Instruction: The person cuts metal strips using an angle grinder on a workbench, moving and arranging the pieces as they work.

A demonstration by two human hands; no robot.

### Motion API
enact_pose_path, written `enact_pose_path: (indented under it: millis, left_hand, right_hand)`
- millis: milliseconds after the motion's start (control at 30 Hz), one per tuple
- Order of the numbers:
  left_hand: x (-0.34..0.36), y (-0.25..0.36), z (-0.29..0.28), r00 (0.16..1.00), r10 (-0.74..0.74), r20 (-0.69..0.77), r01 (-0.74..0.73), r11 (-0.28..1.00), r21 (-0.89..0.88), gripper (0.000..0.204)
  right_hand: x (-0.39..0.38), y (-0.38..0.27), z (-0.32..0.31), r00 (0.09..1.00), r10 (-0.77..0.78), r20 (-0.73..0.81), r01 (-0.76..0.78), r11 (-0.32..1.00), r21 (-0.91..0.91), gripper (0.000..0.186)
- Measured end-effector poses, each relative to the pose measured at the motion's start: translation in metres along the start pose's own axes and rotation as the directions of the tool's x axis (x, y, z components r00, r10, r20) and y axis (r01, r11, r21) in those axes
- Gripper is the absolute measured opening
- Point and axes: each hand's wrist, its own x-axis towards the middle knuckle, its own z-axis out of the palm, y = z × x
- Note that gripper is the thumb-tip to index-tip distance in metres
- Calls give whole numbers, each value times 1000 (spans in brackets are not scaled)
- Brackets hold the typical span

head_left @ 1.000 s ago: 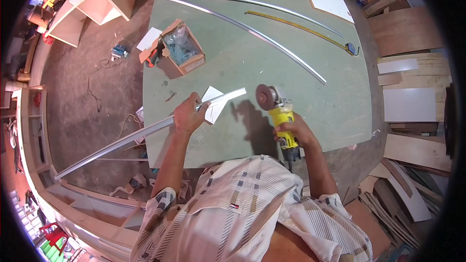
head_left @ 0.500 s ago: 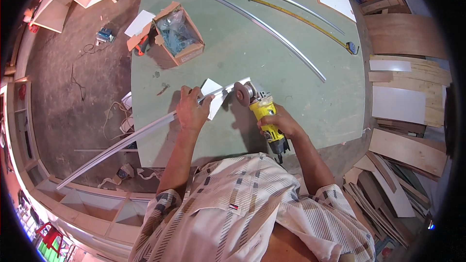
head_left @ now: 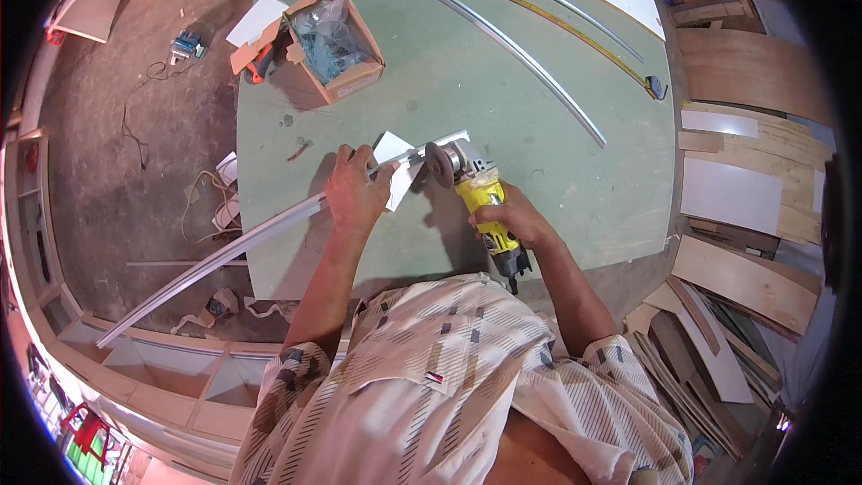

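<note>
My left hand (head_left: 357,187) is closed around a long silver metal profile (head_left: 215,256), which runs from the lower left across the table's edge. In my right hand (head_left: 514,217) is a yellow angle grinder (head_left: 482,198), gripped by its body. Its cutting disc (head_left: 439,166) stands upright against or right beside the profile, near the far end; I cannot tell whether they touch. A white offcut (head_left: 392,198) lies under the profile, between my hand and the disc.
The green tabletop (head_left: 575,207) carries an open cardboard box (head_left: 364,81) of plastic bags, two more metal profiles (head_left: 539,81) and an extended tape measure (head_left: 655,87). Boards (head_left: 732,193) are stacked at the right. A blue corded tool (head_left: 187,46) sits on the floor at left.
The view has shifted slightly. The grinder's disc has moved a little left along the profile, closer to my left hand. Both grips are unchanged.
</note>
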Motion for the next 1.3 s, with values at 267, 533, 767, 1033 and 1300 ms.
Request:
enact_pose_path:
  millis: [267,533,767,1033,1300]
  left_hand:
    - [0,-2,2,999,30,-20,-29,998,51,35]
    - [0,-1,1,999,26,-21,-26,999,29,37]
    - [0,-2,3,999,29,-39,-30,1000,-2,38]
    - [-1,-2,4,999,29,-40,-29,999,19,37]
    - [-1,-2,6,999,-10,-34,11,1000,16,39]
  right_hand:
    - [2,1,-1,1000,2,4,-2,1000,16,53]
    - [3,0,-2,1000,-2,8,1,1000,20,56]
    - [3,-3,1,1000,-12,-2,12,1000,-5,55]
    - [9,-3,0,1000,-23,4,23,1000,-16,57]
    - [10,-6,4,998,-49,-30,47,997,-57,59]
